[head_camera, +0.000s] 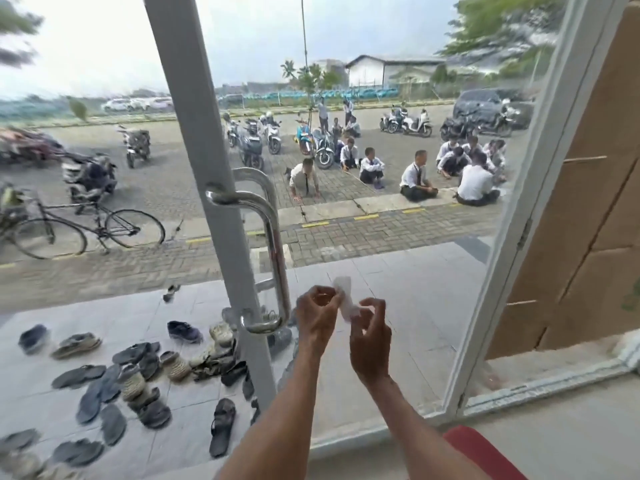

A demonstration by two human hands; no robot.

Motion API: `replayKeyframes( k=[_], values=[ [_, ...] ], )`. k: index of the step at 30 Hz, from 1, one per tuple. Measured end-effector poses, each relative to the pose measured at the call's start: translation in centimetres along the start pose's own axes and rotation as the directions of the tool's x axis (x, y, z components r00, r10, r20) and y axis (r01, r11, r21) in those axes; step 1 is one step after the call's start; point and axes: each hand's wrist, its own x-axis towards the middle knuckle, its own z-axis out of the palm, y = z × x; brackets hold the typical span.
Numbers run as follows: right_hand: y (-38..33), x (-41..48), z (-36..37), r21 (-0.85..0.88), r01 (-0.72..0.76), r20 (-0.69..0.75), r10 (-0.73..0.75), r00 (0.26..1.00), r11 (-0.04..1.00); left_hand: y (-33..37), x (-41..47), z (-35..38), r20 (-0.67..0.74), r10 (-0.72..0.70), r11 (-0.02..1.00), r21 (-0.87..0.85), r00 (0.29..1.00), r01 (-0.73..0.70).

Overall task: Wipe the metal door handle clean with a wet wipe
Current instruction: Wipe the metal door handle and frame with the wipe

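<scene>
A shiny metal door handle (275, 251), a D-shaped pull bar, is mounted on the grey frame of a glass door (194, 133). A small white wet wipe (345, 299) is stretched between both hands just right of the handle's lower end. My left hand (318, 311) pinches the wipe's upper end with curled fingers. My right hand (369, 336) pinches its lower end. Neither hand touches the handle.
Through the glass lie several shoes and sandals (138, 379) on a tiled porch. Beyond are a bicycle (86, 226), parked motorbikes and people sitting on paving. A white door frame (512, 216) and brown wall (595, 216) stand at right. A red object (485, 452) is at bottom right.
</scene>
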Motion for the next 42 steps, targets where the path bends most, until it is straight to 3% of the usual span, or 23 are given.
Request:
replayKeyframes(
  k=[2,4,8,14,19,22,26,31,34,39,42],
  values=[
    [-3.9,1.9,1.9,0.185,-0.120,-0.017,0.125,0.992,0.975,2.4,1.1,-2.8,-0.013,0.074,0.997,0.017,0.997,-0.074],
    [-6.9,3.8,3.3,0.246,-0.201,0.032,0.199,0.979,0.948,4.3,2.0,-5.1,-0.022,0.134,0.991,0.009,0.991,-0.134],
    [-11.6,6.5,5.5,0.242,-0.177,0.180,0.136,0.974,0.954,7.5,3.7,-8.8,-0.077,0.189,0.982,0.014,0.979,-0.189],
    [-15.9,8.2,8.0,0.346,-0.135,0.291,0.031,0.956,0.928,11.1,5.3,-12.7,-0.123,0.301,0.954,0.042,0.946,-0.298],
    [-18.0,10.2,10.1,0.416,-0.154,0.166,0.092,0.982,0.896,12.2,7.0,-15.6,-0.222,0.277,0.952,-0.068,0.935,-0.298],
    [-18.7,11.4,11.4,0.452,-0.208,0.213,0.122,0.969,0.867,12.2,8.5,-17.2,-0.299,0.224,0.949,-0.148,0.928,-0.277],
    [-19.5,12.6,12.8,0.524,-0.238,0.259,0.113,0.959,0.818,12.4,9.9,-18.4,-0.290,0.231,0.946,-0.157,0.929,-0.284],
    [-20.7,14.1,14.6,0.525,-0.212,0.267,0.077,0.961,0.824,13.4,11.4,-18.7,-0.311,0.211,0.924,-0.245,0.927,-0.293],
    [-21.4,14.8,15.4,0.498,-0.213,0.329,0.044,0.943,0.840,14.2,12.1,-18.6,-0.215,0.184,0.894,-0.369,0.959,-0.254],
    [-21.8,15.8,16.5,0.363,-0.173,0.378,0.025,0.926,0.916,16.1,12.8,-18.5,-0.208,0.159,0.756,-0.603,0.965,-0.255],
    [-22.5,16.1,16.8,0.329,-0.171,0.460,0.000,0.888,0.929,16.7,13.2,-19.1,-0.173,0.141,0.741,-0.635,0.975,-0.220]
  ],
)
